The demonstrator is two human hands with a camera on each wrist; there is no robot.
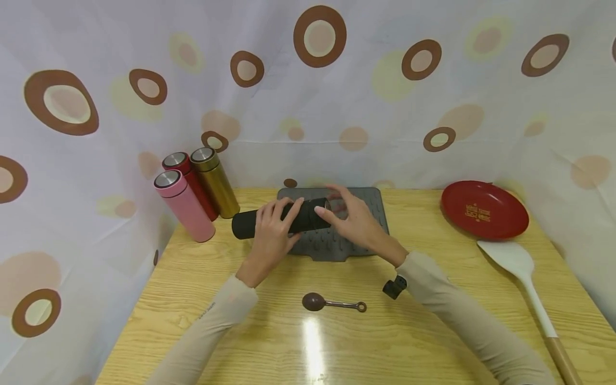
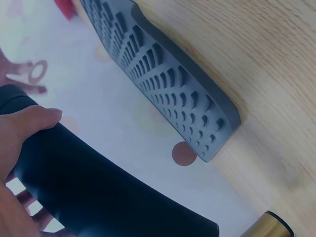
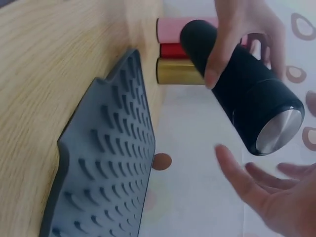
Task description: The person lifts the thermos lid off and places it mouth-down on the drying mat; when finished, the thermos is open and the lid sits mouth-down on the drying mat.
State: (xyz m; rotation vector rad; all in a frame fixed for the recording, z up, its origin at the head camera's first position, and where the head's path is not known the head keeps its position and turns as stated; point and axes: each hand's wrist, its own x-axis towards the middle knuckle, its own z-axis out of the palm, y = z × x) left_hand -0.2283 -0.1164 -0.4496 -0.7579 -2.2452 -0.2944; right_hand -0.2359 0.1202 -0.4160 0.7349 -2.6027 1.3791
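Black vacuum flask [image 1: 314, 215] is held in the air over the grey ridged mat [image 1: 332, 250], near the back of the bench [image 1: 269, 337]. It lies close to level, its silver-topped cap [image 3: 280, 131] towards the person's right. The left hand [image 1: 272, 227] grips the body, fingers wrapped round it and thumb on the near side. The right hand [image 1: 355, 218] is at the cap end with its fingers spread wide; the right wrist view shows a gap between them and the cap.

Left of the mat, three flasks stand upright close together: pink [image 1: 189, 209] nearest the person, with red [image 1: 201, 190] and gold [image 1: 220, 184] behind. A spoon [image 1: 314, 302] with a brown bowl and metal handle lies in front of the mat. At the right are a red plate [image 1: 502, 211] with gold characters and, nearer, a white turner [image 1: 512, 259] with a wooden handle. A circle-patterned curtain [image 1: 289, 107] hangs behind.
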